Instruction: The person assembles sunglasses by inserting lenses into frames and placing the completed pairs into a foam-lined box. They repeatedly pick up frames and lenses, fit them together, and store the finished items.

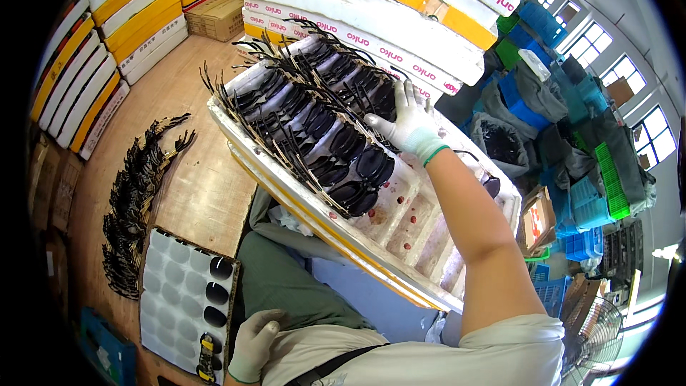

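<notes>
Stacked foam boxes are crowding the wooden table [193, 193] where the gloved right hand [409, 123] is grasping sunglasses [371, 164] in a half-emptied foam tray [421, 243], while the left hand [251, 343], loosely open and holding nothing, is resting near a barely filled lens card [168, 293].

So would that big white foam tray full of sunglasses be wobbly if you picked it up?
Probably light for its size: the white foam tray looks like foam. It may tip, since the sunglasses crowd its far end, where the right hand rests, while the near slots are empty. It could chip too; its edges look crumbly.
</notes>
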Motion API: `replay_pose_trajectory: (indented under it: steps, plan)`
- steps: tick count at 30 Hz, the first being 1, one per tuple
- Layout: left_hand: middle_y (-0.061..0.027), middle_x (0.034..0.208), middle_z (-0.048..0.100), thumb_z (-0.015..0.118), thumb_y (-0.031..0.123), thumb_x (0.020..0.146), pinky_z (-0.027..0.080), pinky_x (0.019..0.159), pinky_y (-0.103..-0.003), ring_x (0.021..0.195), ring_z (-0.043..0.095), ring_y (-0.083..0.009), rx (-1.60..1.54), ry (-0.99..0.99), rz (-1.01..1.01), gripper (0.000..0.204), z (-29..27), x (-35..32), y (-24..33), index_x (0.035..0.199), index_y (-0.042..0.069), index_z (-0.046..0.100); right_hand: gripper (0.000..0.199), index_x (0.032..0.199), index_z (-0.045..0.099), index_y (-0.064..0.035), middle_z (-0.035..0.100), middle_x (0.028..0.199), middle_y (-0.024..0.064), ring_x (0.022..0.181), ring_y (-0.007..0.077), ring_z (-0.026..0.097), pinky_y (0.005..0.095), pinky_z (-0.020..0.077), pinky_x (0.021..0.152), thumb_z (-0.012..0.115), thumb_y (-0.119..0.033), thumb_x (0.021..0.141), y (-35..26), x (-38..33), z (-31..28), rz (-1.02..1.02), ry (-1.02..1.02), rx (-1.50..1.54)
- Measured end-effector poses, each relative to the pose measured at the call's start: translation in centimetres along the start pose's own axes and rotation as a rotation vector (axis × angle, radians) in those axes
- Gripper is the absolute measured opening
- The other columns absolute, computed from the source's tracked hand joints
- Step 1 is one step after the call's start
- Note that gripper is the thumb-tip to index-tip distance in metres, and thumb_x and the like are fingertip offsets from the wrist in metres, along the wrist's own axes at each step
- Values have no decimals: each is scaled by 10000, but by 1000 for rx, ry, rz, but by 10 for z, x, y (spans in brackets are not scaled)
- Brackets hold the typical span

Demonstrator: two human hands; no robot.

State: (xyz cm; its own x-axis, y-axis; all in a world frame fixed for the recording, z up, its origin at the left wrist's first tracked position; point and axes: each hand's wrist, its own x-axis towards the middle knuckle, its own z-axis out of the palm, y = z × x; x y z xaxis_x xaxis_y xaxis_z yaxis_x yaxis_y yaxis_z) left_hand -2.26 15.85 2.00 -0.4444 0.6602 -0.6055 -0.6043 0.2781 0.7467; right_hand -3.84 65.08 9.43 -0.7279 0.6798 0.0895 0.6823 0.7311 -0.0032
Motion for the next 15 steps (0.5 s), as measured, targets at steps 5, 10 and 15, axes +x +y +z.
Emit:
replay_pose_trajectory:
  steps: [5,10,15]
  plan:
    - [-204,1189,662,572,178,941,542,936,-377,1102,644,-268,7,27,13,413,10,-2,7,1238,-110,566,1059,1608,136,-63,142,1658,237,1544,373,136,532,83,1243,483,-750,880,14,-8,-8,-36,14,38]
    - [-196,1154,683,569,188,939,509,980,-365,1081,655,-258,50,53,65,395,8,-1,-1,1208,-101,585,787,1505,403,-51,334,1570,272,1473,415,303,528,232,1204,520,-601,955,64,-54,-39,-162,241,26]
    - [-179,1134,684,600,230,916,510,966,-359,1080,646,-255,12,67,-16,441,8,-4,6,1207,-101,594,470,1283,609,10,619,1293,240,1212,397,581,414,450,1033,668,-271,910,117,-142,-89,137,362,270]
